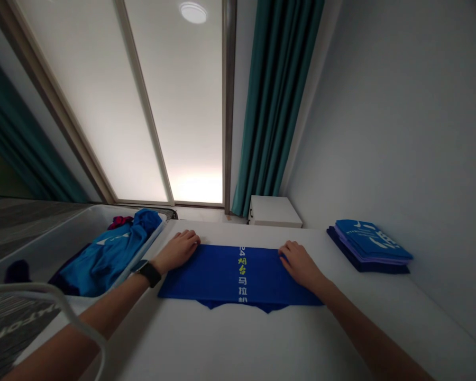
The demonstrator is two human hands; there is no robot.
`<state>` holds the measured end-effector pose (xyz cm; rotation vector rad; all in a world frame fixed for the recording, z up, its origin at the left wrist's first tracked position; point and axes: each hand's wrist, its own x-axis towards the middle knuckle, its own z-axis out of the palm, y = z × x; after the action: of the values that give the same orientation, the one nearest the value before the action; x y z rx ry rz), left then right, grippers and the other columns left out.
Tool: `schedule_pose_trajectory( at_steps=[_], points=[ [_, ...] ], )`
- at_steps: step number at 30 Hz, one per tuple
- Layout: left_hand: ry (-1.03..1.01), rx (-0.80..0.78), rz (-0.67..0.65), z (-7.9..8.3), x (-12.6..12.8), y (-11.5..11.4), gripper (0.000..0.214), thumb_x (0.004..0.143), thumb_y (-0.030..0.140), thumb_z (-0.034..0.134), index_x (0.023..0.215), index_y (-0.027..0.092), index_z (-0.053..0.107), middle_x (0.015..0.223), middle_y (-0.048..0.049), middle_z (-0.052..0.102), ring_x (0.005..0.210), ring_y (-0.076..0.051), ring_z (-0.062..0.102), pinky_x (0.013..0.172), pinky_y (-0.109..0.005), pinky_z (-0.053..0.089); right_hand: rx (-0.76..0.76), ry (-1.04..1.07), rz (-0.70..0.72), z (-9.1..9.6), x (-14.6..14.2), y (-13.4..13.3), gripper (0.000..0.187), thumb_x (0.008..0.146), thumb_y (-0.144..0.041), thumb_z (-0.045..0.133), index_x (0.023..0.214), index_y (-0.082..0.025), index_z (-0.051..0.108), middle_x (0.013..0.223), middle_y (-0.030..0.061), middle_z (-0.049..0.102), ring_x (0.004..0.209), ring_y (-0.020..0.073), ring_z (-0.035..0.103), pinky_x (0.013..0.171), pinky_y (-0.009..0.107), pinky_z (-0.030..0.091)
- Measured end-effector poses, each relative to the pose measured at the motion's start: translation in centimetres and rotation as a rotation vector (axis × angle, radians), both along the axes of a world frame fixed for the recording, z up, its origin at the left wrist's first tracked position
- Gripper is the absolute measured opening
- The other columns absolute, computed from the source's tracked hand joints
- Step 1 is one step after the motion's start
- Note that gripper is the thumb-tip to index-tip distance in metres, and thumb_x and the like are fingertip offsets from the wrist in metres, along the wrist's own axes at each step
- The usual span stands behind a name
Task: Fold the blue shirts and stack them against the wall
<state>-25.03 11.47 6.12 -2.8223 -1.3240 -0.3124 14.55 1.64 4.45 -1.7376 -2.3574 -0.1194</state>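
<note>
Blue on white: holding flat a folded garment (216,272) near table's (230,341) far edge with curled fingers (192,238), perhaps to square folds; cannot tell if pinching.

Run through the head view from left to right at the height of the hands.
Loose clothes, left hand, white-and-yellow lettering on the folded blue garment, right hand, stack of folded clothes.
</note>
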Motion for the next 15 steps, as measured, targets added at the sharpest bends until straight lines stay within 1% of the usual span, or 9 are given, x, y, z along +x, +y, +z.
schedule_pose_trajectory(
  at_steps=[2, 5, 7, 9, 11, 12, 15],
  points=[
    [0.013, 0.023, -0.089, 0.5, 1.5, -2.8, 0.029, 0.098, 0.025, 0.033, 0.096, 0.020, 0.061, 0.097, -0.0075, 0.061, 0.090, -0.022, 0.055, 0.086, -0.038, 0.040, -0.024, 0.055, 0.090, -0.2, -1.8, -2.9, 0.017, 0.092, -0.015, 0.043, 0.091, -0.019, 0.059, 0.096, 0.0071, 0.060, 0.088, 0.0211, 0.055, 0.081, 0.035, 0.041],
    [0.009, -0.008, -0.240, 0.9, 5.0, -7.8, 0.025, 0.098, 0.022, 0.037, 0.101, 0.022, 0.061, 0.098, -0.0055, 0.061, 0.092, -0.021, 0.054, 0.082, -0.035, 0.040, -0.057, 0.112, 0.148, -0.9, -3.6, -6.6, 0.013, 0.090, -0.014, 0.047, 0.091, -0.021, 0.058, 0.096, 0.0054, 0.061, 0.089, 0.0210, 0.056, 0.082, 0.036, 0.043],
    [0.002, -0.010, -0.345, 0.5, 8.0, -11.1, 0.023, 0.098, 0.021, 0.040, 0.108, 0.023, 0.061, 0.098, -0.0051, 0.061, 0.092, -0.020, 0.054, 0.084, -0.034, 0.039, -0.043, 0.146, 0.156, -1.3, -3.9, -8.2, 0.013, 0.087, -0.013, 0.051, 0.093, -0.022, 0.058, 0.097, 0.0053, 0.061, 0.091, 0.0216, 0.056, 0.084, 0.037, 0.043],
    [0.002, 0.008, -0.444, -0.3, 10.7, -13.8, 0.025, 0.098, 0.027, 0.042, 0.116, 0.021, 0.058, 0.100, -0.0065, 0.061, 0.094, -0.021, 0.055, 0.087, -0.035, 0.039, -0.017, 0.161, 0.149, -1.6, -3.5, -9.0, 0.016, 0.084, -0.012, 0.053, 0.095, -0.022, 0.058, 0.097, 0.0057, 0.060, 0.094, 0.0225, 0.056, 0.085, 0.038, 0.044],
    [-0.024, 0.008, -0.487, -1.2, 12.7, -15.4, 0.034, 0.097, 0.033, 0.044, 0.127, 0.020, 0.052, 0.109, -0.0081, 0.061, 0.100, -0.022, 0.054, 0.093, -0.037, 0.039, 0.010, 0.155, 0.133, -1.8, -2.6, -9.3, 0.018, 0.082, -0.010, 0.053, 0.095, -0.021, 0.058, 0.097, 0.0061, 0.060, 0.094, 0.0230, 0.056, 0.084, 0.038, 0.044],
    [-0.043, 0.006, -0.489, -1.5, 13.3, -15.8, 0.038, 0.096, 0.037, 0.044, 0.131, 0.021, 0.049, 0.118, -0.0090, 0.059, 0.106, -0.023, 0.053, 0.096, -0.039, 0.038, 0.025, 0.148, 0.127, -1.9, -2.2, -9.4, 0.018, 0.082, -0.009, 0.052, 0.095, -0.021, 0.058, 0.096, 0.0061, 0.060, 0.093, 0.0229, 0.056, 0.083, 0.038, 0.044],
    [-0.091, -0.019, -0.491, -2.2, 13.9, -15.9, 0.046, 0.096, 0.042, 0.042, 0.139, 0.023, 0.043, 0.139, -0.0091, 0.050, 0.124, -0.026, 0.045, 0.104, -0.043, 0.034, 0.082, 0.129, 0.111, -2.3, -0.8, -9.5, 0.020, 0.081, -0.008, 0.050, 0.095, -0.021, 0.057, 0.095, 0.0063, 0.060, 0.092, 0.0225, 0.057, 0.084, 0.038, 0.045]
  ],
)
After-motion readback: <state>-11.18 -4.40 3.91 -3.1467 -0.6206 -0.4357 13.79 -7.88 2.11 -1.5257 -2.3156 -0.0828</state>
